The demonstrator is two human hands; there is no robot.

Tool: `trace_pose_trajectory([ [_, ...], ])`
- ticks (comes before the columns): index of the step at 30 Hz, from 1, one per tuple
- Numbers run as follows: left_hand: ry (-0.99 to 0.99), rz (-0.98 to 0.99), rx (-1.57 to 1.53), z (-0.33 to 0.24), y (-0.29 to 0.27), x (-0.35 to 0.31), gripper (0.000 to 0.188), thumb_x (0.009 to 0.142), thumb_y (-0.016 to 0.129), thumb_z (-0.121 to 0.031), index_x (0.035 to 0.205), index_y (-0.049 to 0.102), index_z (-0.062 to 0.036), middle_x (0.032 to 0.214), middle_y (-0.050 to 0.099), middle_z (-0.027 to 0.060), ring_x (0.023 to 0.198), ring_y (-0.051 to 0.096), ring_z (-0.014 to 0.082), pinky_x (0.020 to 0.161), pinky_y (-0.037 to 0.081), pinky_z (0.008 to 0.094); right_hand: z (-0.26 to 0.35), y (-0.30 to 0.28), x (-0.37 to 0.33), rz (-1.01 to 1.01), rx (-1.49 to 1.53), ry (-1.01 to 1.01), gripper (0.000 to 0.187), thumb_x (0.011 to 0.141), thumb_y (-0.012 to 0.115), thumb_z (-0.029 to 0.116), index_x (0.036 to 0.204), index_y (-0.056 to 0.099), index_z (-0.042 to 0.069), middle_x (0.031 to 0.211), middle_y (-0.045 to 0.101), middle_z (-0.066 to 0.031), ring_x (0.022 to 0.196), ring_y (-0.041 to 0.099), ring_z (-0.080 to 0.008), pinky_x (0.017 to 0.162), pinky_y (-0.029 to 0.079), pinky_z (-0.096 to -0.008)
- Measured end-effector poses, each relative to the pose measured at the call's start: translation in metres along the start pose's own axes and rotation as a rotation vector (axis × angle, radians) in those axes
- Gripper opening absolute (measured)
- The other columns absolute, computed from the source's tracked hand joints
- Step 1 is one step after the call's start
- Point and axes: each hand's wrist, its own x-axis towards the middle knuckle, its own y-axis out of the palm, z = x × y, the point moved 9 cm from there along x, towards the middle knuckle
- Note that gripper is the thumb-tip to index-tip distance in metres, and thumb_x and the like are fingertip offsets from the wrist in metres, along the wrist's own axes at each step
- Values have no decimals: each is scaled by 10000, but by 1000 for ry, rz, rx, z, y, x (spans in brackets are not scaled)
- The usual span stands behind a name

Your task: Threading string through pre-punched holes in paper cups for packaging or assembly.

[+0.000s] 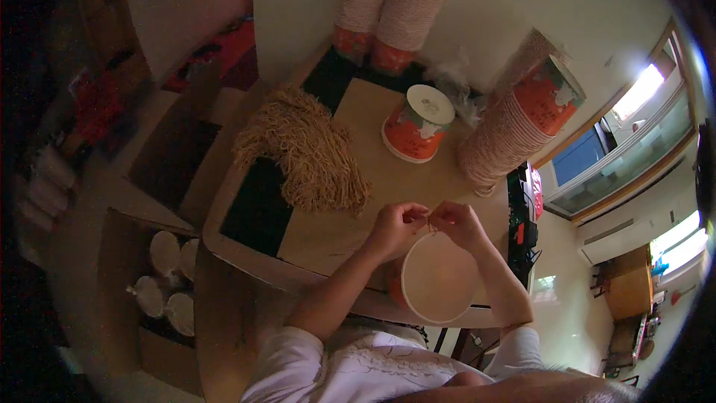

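Note:
An open paper bucket, pale inside and orange outside, stands at the table's near edge, close to my body. Above its far rim my left hand and my right hand meet, fingertips closed in a pinch. Between them shows a short bit of thin brown twine, right by the rim; how it runs through the fingers is too small to tell. To the left of my hands lies a loose heap of tan twine pieces.
An orange bucket stands upside down beyond my hands, a pale round piece on top. Tall stacks of nested buckets rise at right, and more stacks at the back. An open carton with white-ended rolls or cups sits at lower left.

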Motion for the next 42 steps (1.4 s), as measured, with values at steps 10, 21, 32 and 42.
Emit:
trace_pose_trajectory([
  [10,-139,-49,-100,21,-3,1,77,788,608,-86,829,633,-25,718,630,24,578,537,83,530,441,235,-11,-4,0,-1,64,1,81,796,587,97,821,607,22,720,610,-34,702,538,-76,623,456,-244],
  [21,-315,-16,-182,35,-11,-2,64,805,560,-56,844,605,-33,736,626,16,542,516,63,443,397,213,-16,16,2,245,90,130,54,770,600,65,803,610,23,718,609,-20,690,534,-78,648,445,-243],
  [32,-361,236,-163,4,6,-8,230,789,591,-95,1016,577,-58,871,605,5,708,547,79,590,426,222,-12,17,-1,230,138,130,61,772,579,34,824,604,16,757,609,-16,700,528,-79,649,439,-234],
  [42,-340,147,-89,14,3,-4,109,764,620,-41,861,596,3,772,624,41,715,575,91,648,468,240,-4,14,-1,220,43,100,105,797,600,116,811,625,15,724,613,-17,694,517,-79,646,434,-240],
])
